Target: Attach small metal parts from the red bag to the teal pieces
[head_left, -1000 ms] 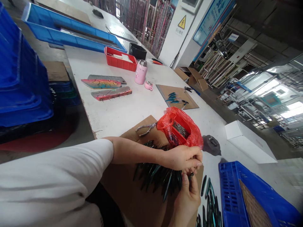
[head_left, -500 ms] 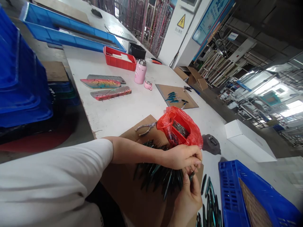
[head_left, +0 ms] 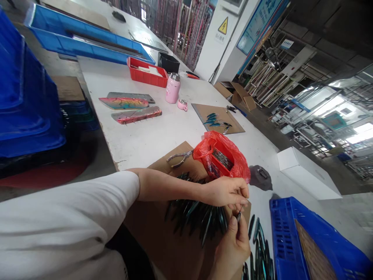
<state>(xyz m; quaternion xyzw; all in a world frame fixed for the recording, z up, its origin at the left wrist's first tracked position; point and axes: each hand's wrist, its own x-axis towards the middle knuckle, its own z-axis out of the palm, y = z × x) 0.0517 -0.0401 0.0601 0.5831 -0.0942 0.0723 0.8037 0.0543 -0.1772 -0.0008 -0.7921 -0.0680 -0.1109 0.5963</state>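
Observation:
My left hand (head_left: 225,191) reaches in from the left, its fingers pinched around something too small to make out, just above the fingertips of my right hand. Between thumb and fingers, my right hand (head_left: 233,247) grips a small dark lure (head_left: 239,216), whose tip points up toward my left hand. Under my left forearm, a heap of dark green lures (head_left: 201,217) lies on brown cardboard (head_left: 175,254). Beyond my hands, a red plastic bag (head_left: 243,165) surrounds a red box holding thin metal pieces (head_left: 223,158). Pliers (head_left: 180,157) lie beside the bag.
More dark lures (head_left: 262,252) lie near a blue crate (head_left: 287,233) at right. Farther off are a dark cloth (head_left: 260,177), white box (head_left: 307,173), board with blue lures (head_left: 230,116), pink bottle (head_left: 173,89), red tray (head_left: 148,76) and large painted lures (head_left: 136,115).
My fingertips and the small lure have shifted slightly; the lure now stands more upright between my hands. My left hand has turned a little. The surroundings look the same.

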